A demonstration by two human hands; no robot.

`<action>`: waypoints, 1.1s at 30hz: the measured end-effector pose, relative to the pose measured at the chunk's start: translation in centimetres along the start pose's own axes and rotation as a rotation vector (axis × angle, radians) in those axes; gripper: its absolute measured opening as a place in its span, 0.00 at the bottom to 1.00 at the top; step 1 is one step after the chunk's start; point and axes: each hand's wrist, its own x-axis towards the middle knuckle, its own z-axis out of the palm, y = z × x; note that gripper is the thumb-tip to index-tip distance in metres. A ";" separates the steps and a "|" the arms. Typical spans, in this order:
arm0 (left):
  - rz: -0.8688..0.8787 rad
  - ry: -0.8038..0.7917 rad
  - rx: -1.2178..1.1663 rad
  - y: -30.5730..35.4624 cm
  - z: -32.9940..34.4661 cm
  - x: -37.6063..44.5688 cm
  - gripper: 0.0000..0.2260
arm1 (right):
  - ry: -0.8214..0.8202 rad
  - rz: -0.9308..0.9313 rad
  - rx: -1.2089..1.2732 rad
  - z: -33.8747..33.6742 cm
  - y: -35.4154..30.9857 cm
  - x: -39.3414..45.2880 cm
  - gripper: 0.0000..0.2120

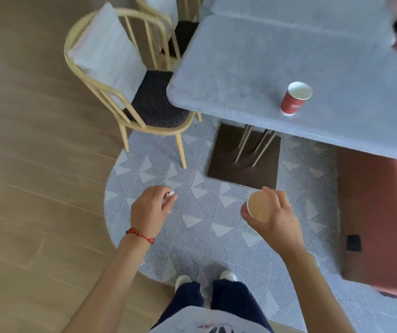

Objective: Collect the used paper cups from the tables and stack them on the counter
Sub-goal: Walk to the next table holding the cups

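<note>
**One cup in hand, one cup on the table**

A paper cup (pixel 260 207) is gripped in the right hand (pixel 276 219), with the fingers (pixel 275 197) wrapped round its far side and the thumb pressed against its near wall. The cup is held upright, its open mouth turned up toward the camera; the inside appears brownish, and a strip of red wall is seen below the rim, just left of the thumb.

The left hand (pixel 150 209) is held loosely curled, with the fingertips (pixel 166 200) drawn together. Something small and pale with a touch of red (pixel 170 193) is seen at those fingertips, but what it is cannot be told. A red string bracelet (pixel 140 234) is worn at the left wrist.

A second red paper cup (pixel 294 98) is stood upright on the grey table (pixel 240 68), well beyond the right hand's fingers and slightly to their right; its white interior is visible. A pale wooden chair (pixel 125 75) with a dark seat is tucked at the table's left edge, far ahead of the left fingertips. A patterned grey rug (pixel 204 212) is spread beneath both hands, and a reddish bench (pixel 380 212) is seen to the right of the right hand.
</note>
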 end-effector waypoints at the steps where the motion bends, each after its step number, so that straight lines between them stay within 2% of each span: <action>1: 0.018 -0.001 -0.008 0.2 0.2 0.7 0.15 | 0.008 0.015 0.010 -0.4 0.1 0.1 0.33; 6: 0.079 -0.032 0.009 2.6 2.0 4.9 0.07 | 0.056 0.036 0.027 -2.1 1.4 2.3 0.34; 23: 0.130 -0.052 -0.051 13.1 12.8 23.1 0.07 | 0.097 -0.037 0.025 -11.2 10.4 21.9 0.34; 33: 0.194 -0.094 -0.050 12.5 14.9 29.4 0.09 | 0.190 -0.012 0.058 -13.9 9.6 30.0 0.33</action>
